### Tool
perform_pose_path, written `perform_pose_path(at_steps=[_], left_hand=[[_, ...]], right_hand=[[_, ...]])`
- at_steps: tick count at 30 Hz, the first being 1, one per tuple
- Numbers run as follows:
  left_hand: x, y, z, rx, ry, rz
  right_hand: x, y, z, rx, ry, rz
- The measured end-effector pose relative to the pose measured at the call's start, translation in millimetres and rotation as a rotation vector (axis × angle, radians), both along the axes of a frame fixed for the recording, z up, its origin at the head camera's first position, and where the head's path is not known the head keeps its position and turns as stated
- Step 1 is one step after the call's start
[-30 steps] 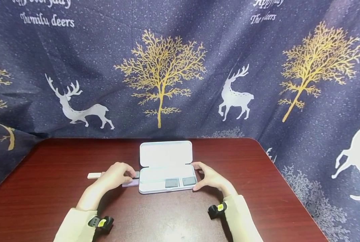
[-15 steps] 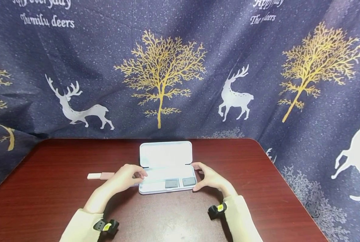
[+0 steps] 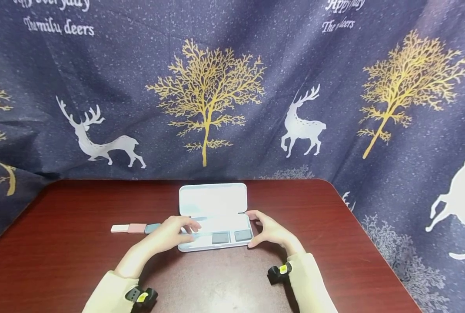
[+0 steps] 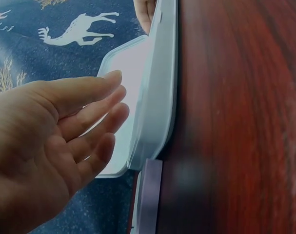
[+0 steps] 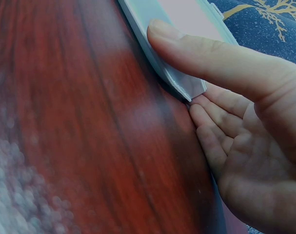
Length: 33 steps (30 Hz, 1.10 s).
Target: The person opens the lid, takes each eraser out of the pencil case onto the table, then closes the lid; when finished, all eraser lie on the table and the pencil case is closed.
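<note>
Backdrop: dark blue-grey speckled fabric curtain (image 3: 119, 65), softly folded, spanning the full width. Printed on it: golden, bare-branched trees (image 3: 205, 126); white antlered deer (image 3: 304, 129); white cursive lettering (image 3: 58, 28); pale branching shrubs (image 3: 410, 265) low at right. Furniture: glossy reddish-brown wood-grain table (image 3: 56, 256), far corners rounded. Light: whitish glare (image 3: 221, 301) on the tabletop, near edge of view.

**Left hand has wandered over the white case**

So a second ago the left hand (image 3: 169, 235) was off to the left of the white case (image 3: 220, 224), and now its fingertips are over the case's left end. The pink block (image 3: 137, 228), left of the case, is out from behind the arm, and so's a bit of the blue-grey block (image 3: 151, 228) nearer the case. The purple strip (image 4: 150, 195) against the case's left end is now hidden in the head view.
</note>
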<state>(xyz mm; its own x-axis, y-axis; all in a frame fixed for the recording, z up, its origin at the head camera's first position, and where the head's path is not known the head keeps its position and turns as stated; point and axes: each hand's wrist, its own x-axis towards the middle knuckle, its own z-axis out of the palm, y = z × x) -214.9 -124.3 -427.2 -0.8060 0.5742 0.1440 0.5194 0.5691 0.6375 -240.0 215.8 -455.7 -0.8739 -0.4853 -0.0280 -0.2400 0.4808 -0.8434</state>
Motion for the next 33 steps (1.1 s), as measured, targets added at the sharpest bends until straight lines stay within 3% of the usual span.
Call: perform_pose_path(at_steps=[10,14,21,33], left_hand=[[0.0,26.3,3.9,0.031,-0.014,-0.074],[0.8,39.1,3.1,0.009,-0.010,-0.069],[0.5,55.9,-0.2,-0.031,0.054,-0.064],[5.4,67.2,3.3,-0.078,0.002,-0.056]], right_hand=[[-0.8,-0.6,0.4,0.003,0.004,0.001],[-0.9,-0.6,0.0,0.004,-0.002,0.002],[-0.1,-0.6,0.7,0.005,-0.007,-0.003],[-1.0,-0.2,-0.2,0.009,0.002,-0.001]])
